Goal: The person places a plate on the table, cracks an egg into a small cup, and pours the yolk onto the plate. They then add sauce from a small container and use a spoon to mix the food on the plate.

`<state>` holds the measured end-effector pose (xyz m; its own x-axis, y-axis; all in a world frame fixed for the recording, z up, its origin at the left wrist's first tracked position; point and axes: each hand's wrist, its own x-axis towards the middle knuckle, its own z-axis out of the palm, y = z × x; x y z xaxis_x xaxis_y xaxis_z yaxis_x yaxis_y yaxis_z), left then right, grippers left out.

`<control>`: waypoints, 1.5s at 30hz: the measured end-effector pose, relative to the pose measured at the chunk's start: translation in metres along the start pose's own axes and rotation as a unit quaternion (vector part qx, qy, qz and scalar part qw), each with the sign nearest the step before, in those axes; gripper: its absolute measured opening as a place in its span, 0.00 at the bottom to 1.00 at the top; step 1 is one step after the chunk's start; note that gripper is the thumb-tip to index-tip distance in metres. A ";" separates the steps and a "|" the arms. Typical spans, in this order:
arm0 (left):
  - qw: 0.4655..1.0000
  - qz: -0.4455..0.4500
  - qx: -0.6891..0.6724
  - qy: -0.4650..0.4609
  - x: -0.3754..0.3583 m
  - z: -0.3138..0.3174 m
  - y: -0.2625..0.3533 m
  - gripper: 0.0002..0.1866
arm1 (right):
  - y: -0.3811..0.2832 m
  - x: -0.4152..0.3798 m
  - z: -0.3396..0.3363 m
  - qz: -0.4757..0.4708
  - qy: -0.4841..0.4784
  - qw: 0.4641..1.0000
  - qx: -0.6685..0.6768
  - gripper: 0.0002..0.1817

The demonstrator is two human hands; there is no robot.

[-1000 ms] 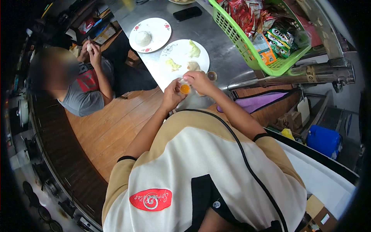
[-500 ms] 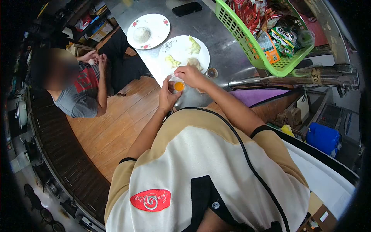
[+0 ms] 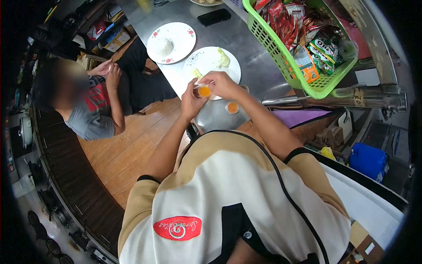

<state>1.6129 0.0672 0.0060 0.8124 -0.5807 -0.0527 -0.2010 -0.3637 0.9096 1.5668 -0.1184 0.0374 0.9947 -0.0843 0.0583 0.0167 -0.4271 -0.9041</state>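
Observation:
Over the near edge of a white plate [image 3: 234,72], my left hand [image 3: 192,102] grips a small clear sauce cup [image 3: 204,91] with orange sauce in it. The fingers of my right hand [image 3: 223,83] are pinched at the cup's far rim; whether they hold a lid there is hard to see. On the plate lie pale green lettuce pieces [image 3: 223,60], partly covered by my right hand. Beside my right forearm, a second sauce cup [image 3: 232,107] of orange sauce stands on the metal table [image 3: 211,118].
A flowered plate [image 3: 184,52] with a mound of white rice [image 3: 165,47] is at the far left of the table. Behind lies a black phone [image 3: 214,17]. A green basket [image 3: 303,86] of packets stands at right. A person [image 3: 94,103] sits at left.
The view has shifted, so the table sits lower in it. My right hand has moved over the near food on the plate. A second orange sauce cup now shows beside my right forearm.

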 end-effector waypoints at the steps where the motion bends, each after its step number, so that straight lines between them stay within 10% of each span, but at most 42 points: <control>1: 1.000 0.013 -0.009 0.003 0.006 0.001 0.000 0.44 | 0.001 0.003 -0.002 0.001 0.000 1.000 0.001 0.10; 23: 0.964 0.134 0.227 -0.027 0.136 0.015 -0.021 0.53 | 0.051 0.032 -0.051 0.088 0.314 0.940 -0.096 0.19; 30: 0.984 0.091 0.143 -0.052 0.121 0.001 -0.016 0.52 | 0.004 -0.090 -0.028 0.175 0.036 0.933 -0.314 0.19; 37: 0.970 0.116 0.187 0.101 0.051 -0.022 0.005 0.33 | -0.014 -0.083 -0.033 0.250 0.031 0.916 -0.313 0.21; 40: 0.994 -0.035 0.104 0.012 0.006 -0.017 -0.003 0.23 | 0.018 -0.116 -0.039 0.311 -0.058 0.909 -0.270 0.19; 45: 0.984 -0.089 -0.005 -0.156 -0.042 0.012 -0.024 0.19 | 0.042 -0.159 -0.003 0.150 0.094 0.976 -0.130 0.30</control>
<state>1.5771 0.0916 -0.0185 0.6261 -0.7043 -0.3347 -0.0637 -0.4739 0.8783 1.4092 -0.1253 -0.0083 0.9147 -0.3934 -0.0928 -0.3220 -0.5703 -0.7557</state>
